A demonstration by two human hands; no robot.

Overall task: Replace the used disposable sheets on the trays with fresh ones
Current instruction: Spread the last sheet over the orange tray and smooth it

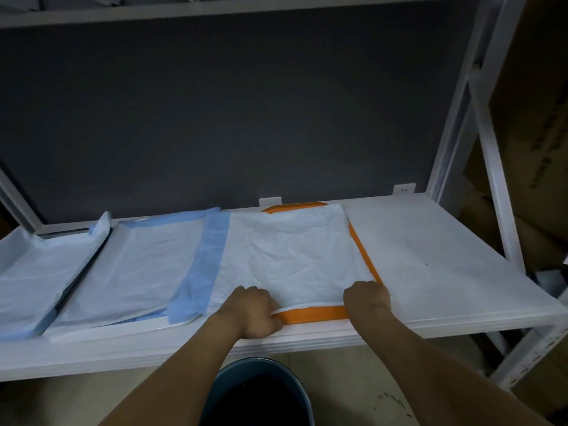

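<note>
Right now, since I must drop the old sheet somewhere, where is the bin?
Head view: the bin stands on the floor at bottom centre, below the shelf's front edge, on the near side of the orange tray.

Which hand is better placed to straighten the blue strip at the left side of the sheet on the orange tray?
Left, probably: the left hand grips the sheet beside the blue strip; the right hand is at the near right corner of the orange tray, farther away.
</note>
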